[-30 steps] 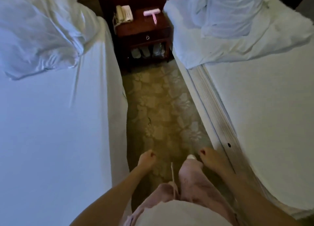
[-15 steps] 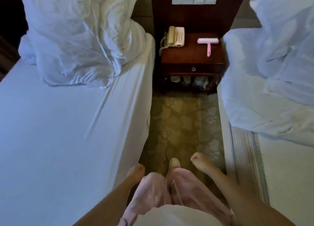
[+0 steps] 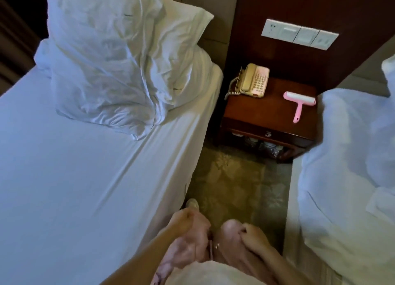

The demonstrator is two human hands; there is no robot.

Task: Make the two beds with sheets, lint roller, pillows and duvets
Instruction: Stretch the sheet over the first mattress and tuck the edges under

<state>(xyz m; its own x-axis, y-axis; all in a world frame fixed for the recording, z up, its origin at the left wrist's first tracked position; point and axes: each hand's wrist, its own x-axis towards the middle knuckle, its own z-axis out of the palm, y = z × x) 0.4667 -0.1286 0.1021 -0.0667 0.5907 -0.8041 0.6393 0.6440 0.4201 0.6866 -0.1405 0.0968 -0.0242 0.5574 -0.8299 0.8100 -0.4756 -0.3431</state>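
Left hand (image 3: 181, 219) and right hand (image 3: 253, 236) — grips loosely curled, empty; lint roller (image 3: 299, 105) lies on nightstand worktop (image 3: 271, 111), upper right.

The sheet (image 3: 85, 177) on the left bed is seen as smooth, matt white cloth, drawn flat with few creases. The bedding (image 3: 111, 60) heaped at its head is made of like white cloth, heavily crumpled. The duvet (image 3: 352, 167) on the right bed is shown as soft, matt white cloth in loose folds. The nightstand (image 3: 271, 111) is made of dark red-brown wood, polished to a gloss, and a small shiny metal knob (image 3: 267, 134) is set in its drawer. The roller (image 3: 299, 99) is formed of smooth pink plastic, with a matt white drum. The phone (image 3: 254, 81) is cased in cream plastic, the switch plate (image 3: 299, 35) in smooth white plastic. The carpet (image 3: 235, 188) is seen as matt, patterned pile.
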